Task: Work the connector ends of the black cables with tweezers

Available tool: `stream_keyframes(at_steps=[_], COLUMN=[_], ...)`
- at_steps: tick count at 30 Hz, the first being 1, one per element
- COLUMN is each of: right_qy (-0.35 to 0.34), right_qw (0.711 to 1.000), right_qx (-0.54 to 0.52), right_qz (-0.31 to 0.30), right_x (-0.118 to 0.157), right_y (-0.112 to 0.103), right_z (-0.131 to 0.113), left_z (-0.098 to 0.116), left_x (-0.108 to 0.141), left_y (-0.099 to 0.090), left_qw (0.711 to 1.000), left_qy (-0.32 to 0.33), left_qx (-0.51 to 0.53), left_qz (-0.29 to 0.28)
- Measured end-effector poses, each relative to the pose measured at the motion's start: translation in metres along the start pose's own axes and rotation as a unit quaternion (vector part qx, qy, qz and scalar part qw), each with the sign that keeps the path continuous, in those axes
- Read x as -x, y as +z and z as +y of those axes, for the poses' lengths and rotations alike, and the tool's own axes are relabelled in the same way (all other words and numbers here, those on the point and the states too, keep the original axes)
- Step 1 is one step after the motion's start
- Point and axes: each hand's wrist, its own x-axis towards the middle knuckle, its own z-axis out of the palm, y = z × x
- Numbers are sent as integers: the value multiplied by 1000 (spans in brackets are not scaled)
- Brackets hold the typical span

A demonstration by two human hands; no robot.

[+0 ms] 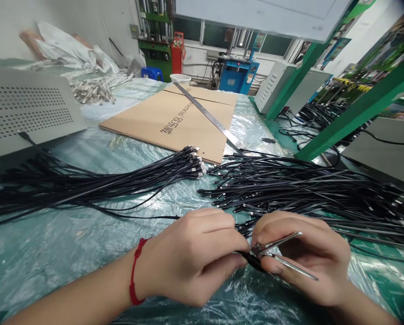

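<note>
My left hand (195,257), with a red cord bracelet at the wrist, pinches a black cable (254,262) near its end. Thumb and fingers of my right hand (310,253) close around silver nail clippers (296,267), whose two levers spread apart toward the palm. The clippers' jaws are at the cable end, between both hands; my fingers partly hide the contact. Beyond my left hand lies a bundle of black cables (121,183) with metal USB plugs pointing right. A larger heap of black cables (290,185) lies beyond my right hand.
A flat cardboard sheet (141,117) lies farther back with a steel ruler (205,113) across it. A perforated grey metal box (29,108) stands at the left. A green post (351,113) rises at the right. Clear plastic film covers the green table (87,262).
</note>
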Motion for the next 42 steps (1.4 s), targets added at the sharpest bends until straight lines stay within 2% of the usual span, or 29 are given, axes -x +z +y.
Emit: stream_keyframes(at_steps=[4,10,28,34,36,39,42], right_qy=[-36,-77,-92,-68,-42,4,33], right_qw=[995,979,970,980,986,988,986], right_qx=[83,184,216,184,158,143,144], right_qz=[29,-47,-62,-44,-6,59,80], right_x=[2,-6,-2,0,4,8,8], right_y=[-2,-9,-7,-5,-1,6,12], right_z=[-5,-15,-14,-13,-8,3,12], left_z=[1,-1,-1,0,1,1,-4], left_x=[0,0,1,1,1,3,5], left_y=[0,2,7,5,5,6,8], left_qw=[999,996,996,996,996,994,987], left_qy=[0,11,-1,-13,-21,-56,-87], left_qx=[-46,-79,-88,-88,-79,-74,-82], left_qz=[21,28,28,19,22,56,108])
